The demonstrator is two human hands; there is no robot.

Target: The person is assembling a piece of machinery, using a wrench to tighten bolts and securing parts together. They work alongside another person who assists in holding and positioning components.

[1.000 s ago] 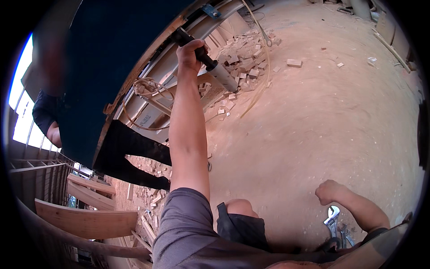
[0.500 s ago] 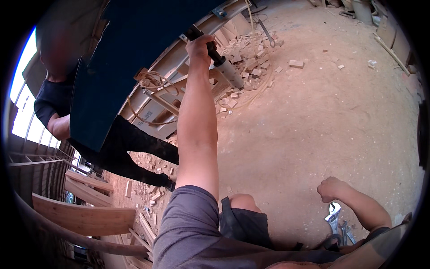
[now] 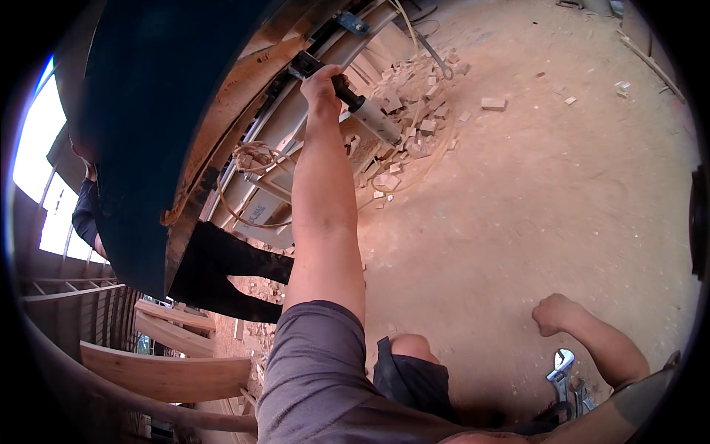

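My left arm reaches up the middle of the view. The left hand (image 3: pixel 322 87) is closed around a black bar-shaped handle (image 3: pixel 345 95) with a pale grey cylinder (image 3: pixel 377 122) at its lower end. Just beyond the hand, a black block (image 3: pixel 303 64) sits by the pale frame of a machine. A large dark blue panel (image 3: pixel 170 96) with a rusty brown edge fills the upper left. My right hand (image 3: pixel 556 314) is curled into a fist at the lower right, with nothing seen in it. Close below it are an adjustable wrench (image 3: pixel 560 370) and other wrenches (image 3: pixel 582 397).
A person in dark trousers (image 3: pixel 229 270) stands behind the blue panel, mostly hidden. Wood offcuts (image 3: pixel 429 126) lie heaped by the machine, near a coiled hose (image 3: pixel 255 157). Curved planks (image 3: pixel 166 370) are at lower left. A long wrench-like tool (image 3: pixel 438 59) lies beyond the offcuts.
The blue panel has shifted and turned in view, showing its rusty edge and hiding more of the person. My left hand keeps its grip; the right stays in a fist.
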